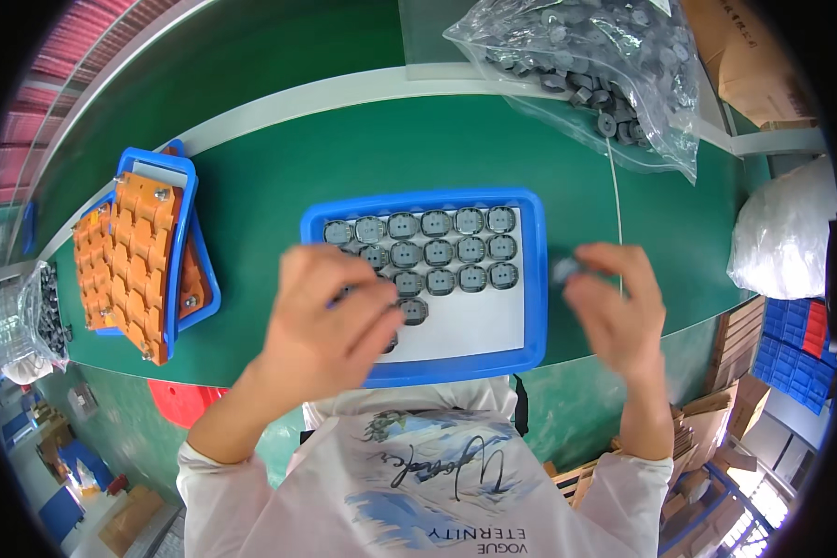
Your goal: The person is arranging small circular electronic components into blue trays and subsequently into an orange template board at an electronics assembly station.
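Note:
A blue tray [534, 279] with a white floor lies on the green table in front of me. Rows of round grey parts [439, 252] fill its upper half. My left hand [330, 312] hovers over the tray's lower left area, fingers curled above the parts and blurred; whether it holds one I cannot tell. My right hand [614, 307] is just right of the tray's edge and pinches a small round grey part [564, 270] between thumb and fingertips.
A clear plastic bag [604, 65] full of grey parts lies at the back right. Orange grid fixtures [135, 256] lean in blue trays at the left. A white wrapped bundle [786, 232] and blue bins [795, 349] are at the right. Cardboard boxes stand nearby.

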`<state>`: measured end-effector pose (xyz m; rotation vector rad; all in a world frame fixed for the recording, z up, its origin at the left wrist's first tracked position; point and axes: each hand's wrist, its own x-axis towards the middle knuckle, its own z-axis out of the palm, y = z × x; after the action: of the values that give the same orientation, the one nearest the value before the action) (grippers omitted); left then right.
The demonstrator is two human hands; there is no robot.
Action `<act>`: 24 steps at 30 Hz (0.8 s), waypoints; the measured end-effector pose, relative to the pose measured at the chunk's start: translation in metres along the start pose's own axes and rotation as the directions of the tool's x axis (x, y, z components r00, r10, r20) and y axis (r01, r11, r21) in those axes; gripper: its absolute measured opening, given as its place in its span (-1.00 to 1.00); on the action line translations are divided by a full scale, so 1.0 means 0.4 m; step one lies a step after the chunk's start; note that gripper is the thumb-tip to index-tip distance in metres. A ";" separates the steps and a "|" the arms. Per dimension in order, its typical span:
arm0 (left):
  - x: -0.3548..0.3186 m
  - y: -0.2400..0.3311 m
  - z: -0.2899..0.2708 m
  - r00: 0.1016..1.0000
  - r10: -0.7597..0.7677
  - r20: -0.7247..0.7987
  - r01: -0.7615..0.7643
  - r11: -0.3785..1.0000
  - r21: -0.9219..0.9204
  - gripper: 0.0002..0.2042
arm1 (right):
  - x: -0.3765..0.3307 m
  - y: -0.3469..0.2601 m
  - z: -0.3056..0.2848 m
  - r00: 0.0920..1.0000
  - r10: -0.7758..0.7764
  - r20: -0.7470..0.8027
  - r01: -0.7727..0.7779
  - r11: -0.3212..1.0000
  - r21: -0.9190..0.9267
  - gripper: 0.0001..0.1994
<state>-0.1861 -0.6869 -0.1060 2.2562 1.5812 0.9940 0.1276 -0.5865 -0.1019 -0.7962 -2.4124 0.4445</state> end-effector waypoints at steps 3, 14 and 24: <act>0.043 -0.026 -0.043 0.991 -0.071 -0.115 0.082 0.992 0.093 -0.79 | 0.030 -0.111 0.068 1.000 -0.001 0.001 0.001 0.991 0.133 -0.79; 0.132 -0.015 -0.013 0.997 -0.047 -0.068 0.045 0.999 -0.031 -0.81 | 0.061 -0.101 0.156 0.951 -0.205 0.231 0.183 0.977 0.114 -0.78; 0.509 -0.089 0.318 0.983 0.175 -0.059 -0.159 0.963 0.217 -0.78 | 0.157 0.283 0.038 0.923 0.271 -0.274 -0.341 0.906 -0.249 -0.71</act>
<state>-0.0926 -0.4654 -0.1381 2.5605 1.6185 1.0088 0.1264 -0.4623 -0.1409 -1.2973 -2.1612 0.0972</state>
